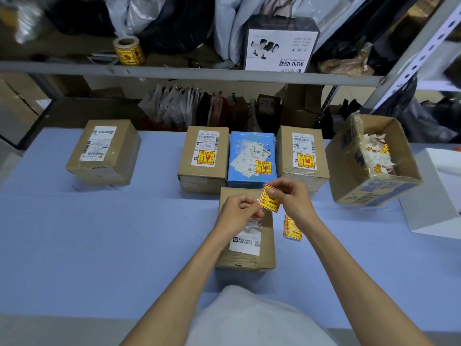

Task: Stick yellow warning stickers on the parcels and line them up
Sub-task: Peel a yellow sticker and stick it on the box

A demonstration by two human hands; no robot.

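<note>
My right hand (293,198) pinches a yellow warning sticker (269,199) above a brown parcel (247,248) that lies right in front of me. My left hand (238,213) pinches the sticker's lower left edge, where a bit of white backing shows. Behind stand three parcels in a row, each with a yellow sticker: a brown box (203,159), a blue box (252,159) and another brown box (301,157). A brown parcel (104,152) without a yellow sticker sits apart at the far left. Loose yellow stickers (291,228) lie on the table by my right wrist.
An open carton (374,161) holding peeled backing scraps stands at the right, with a white box (434,196) beside it. A sticker roll (128,51) and a scanner box (279,46) rest on the shelf (174,71) above. The blue table (112,233) stretches left.
</note>
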